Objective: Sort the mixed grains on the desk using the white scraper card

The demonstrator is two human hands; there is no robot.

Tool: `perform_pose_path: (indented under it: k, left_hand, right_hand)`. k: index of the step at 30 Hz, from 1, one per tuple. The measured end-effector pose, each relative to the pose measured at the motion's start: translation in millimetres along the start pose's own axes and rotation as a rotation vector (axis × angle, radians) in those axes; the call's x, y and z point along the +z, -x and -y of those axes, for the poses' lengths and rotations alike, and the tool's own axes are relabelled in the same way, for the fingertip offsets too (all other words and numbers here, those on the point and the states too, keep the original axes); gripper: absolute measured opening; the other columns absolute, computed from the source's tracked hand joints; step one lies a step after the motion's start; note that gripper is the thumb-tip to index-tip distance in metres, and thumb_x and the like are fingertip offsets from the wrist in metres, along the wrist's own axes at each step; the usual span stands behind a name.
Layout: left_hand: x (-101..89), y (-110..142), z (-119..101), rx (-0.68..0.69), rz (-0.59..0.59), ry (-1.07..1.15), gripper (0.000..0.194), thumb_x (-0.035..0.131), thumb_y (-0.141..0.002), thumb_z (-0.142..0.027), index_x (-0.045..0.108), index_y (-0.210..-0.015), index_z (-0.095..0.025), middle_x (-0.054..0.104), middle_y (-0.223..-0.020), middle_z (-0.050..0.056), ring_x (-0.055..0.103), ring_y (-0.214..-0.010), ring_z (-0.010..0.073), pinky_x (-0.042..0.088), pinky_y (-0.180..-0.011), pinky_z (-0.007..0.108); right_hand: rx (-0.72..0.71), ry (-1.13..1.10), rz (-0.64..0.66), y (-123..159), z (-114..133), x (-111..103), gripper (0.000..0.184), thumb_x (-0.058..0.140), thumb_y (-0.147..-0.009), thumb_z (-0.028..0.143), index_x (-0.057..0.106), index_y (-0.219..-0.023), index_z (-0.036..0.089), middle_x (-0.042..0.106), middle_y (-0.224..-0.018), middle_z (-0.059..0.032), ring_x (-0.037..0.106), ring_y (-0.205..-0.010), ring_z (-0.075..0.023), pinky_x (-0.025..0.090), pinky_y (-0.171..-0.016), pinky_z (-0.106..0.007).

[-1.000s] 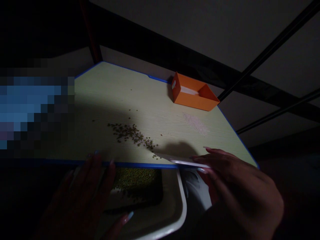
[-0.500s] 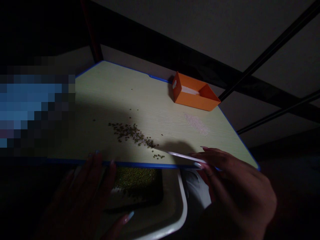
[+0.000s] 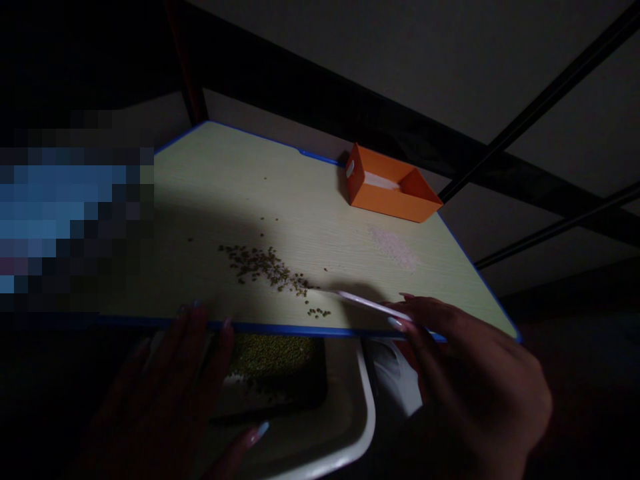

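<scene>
My right hand (image 3: pixel 470 367) pinches a thin white tool (image 3: pixel 367 302) with a narrow tip; its exact kind does not show. The tip touches or hovers just over the right end of a scattered patch of small green beans (image 3: pixel 260 265), with pale grains among them. A few beans (image 3: pixel 319 313) lie apart, nearer the table's front edge. My left hand (image 3: pixel 175 380), in deep shadow, has its fingers spread at that edge and appears to hold nothing. Below it is a white-rimmed tub (image 3: pixel 369 407) with a mass of green beans (image 3: pixel 275 357) in it.
The pale tabletop (image 3: pixel 225 167) has a blue rim. An orange open box (image 3: pixel 390 200) with pale contents stands at the back right. In front of it lies a patch of pale grains (image 3: pixel 393 247). A blurred blue shape (image 3: pixel 60 200) is at the left.
The white tool has shifted slightly up and away from the table's front edge, at the right end of the beans. My left hand has stayed put.
</scene>
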State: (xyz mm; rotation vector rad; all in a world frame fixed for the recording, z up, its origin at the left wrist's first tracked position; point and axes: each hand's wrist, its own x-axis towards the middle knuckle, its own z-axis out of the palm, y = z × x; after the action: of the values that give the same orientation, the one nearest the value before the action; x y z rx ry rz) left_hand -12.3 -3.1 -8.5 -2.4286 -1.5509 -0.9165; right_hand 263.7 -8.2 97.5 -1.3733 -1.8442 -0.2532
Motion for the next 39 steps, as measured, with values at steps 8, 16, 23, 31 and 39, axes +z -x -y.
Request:
perform_pose_path:
  k: [8, 16, 23, 31, 39]
  left_hand:
    - [-2.6, 3, 0, -0.008, 0.001, 0.020, 0.088, 0.047, -0.079, -0.071, 0.026, -0.154, -0.030, 0.021, -0.169, 0.000, 0.033, -0.151, 0.0353, 0.023, -0.127, 0.057]
    - [-2.0, 0, 1, 0.042, -0.007, -0.024, 0.086, 0.044, -0.081, -0.066, 0.027, -0.154, -0.024, 0.020, -0.169, 0.003, 0.030, -0.153, 0.0316, 0.019, -0.130, 0.049]
    - [-3.9, 3, 4, 0.053, 0.036, -0.069, 0.089, 0.048, -0.080, -0.065, 0.024, -0.155, -0.022, 0.018, -0.169, 0.008, 0.031, -0.151, 0.0388, 0.026, -0.126, 0.061]
    - [-4.0, 2, 3, 0.028, 0.037, -0.048, 0.088, 0.049, -0.079, -0.064, 0.024, -0.155, -0.026, 0.022, -0.168, 0.006, 0.034, -0.150, 0.0370, 0.027, -0.126, 0.060]
    - [-7.0, 0, -2, 0.036, 0.051, -0.062, 0.087, 0.047, -0.083, -0.064, 0.023, -0.155, -0.023, 0.016, -0.170, 0.006, 0.027, -0.153, 0.0343, 0.020, -0.129, 0.053]
  right_hand:
    - [0.019, 0.056, -0.007, -2, 3, 2, 0.022, 0.066, -0.090, 0.011, 0.071, -0.101, 0.029, 0.077, -0.091, 0.0095, 0.069, -0.075, -0.0082, 0.058, -0.076, -0.019]
    - [0.045, 0.037, -0.030, 4, 0, 5, 0.020, 0.074, -0.086, 0.019, 0.073, -0.104, 0.029, 0.078, -0.096, 0.0065, 0.073, -0.086, -0.0107, 0.056, -0.071, -0.019]
    - [0.090, -0.032, -0.093, 3, 7, 6, 0.022, 0.069, -0.086, 0.012, 0.076, -0.097, 0.030, 0.079, -0.088, 0.0028, 0.076, -0.078, -0.0190, 0.062, -0.072, -0.034]
    - [0.079, -0.037, -0.029, -1, 7, 5, 0.024, 0.068, -0.087, 0.012, 0.076, -0.101, 0.031, 0.079, -0.088, 0.0025, 0.076, -0.078, -0.0194, 0.064, -0.072, -0.034]
    - [0.049, -0.023, -0.055, 3, 9, 8, 0.028, 0.067, -0.088, 0.012, 0.075, -0.106, 0.031, 0.080, -0.092, 0.0018, 0.076, -0.081, -0.0200, 0.064, -0.075, -0.037]
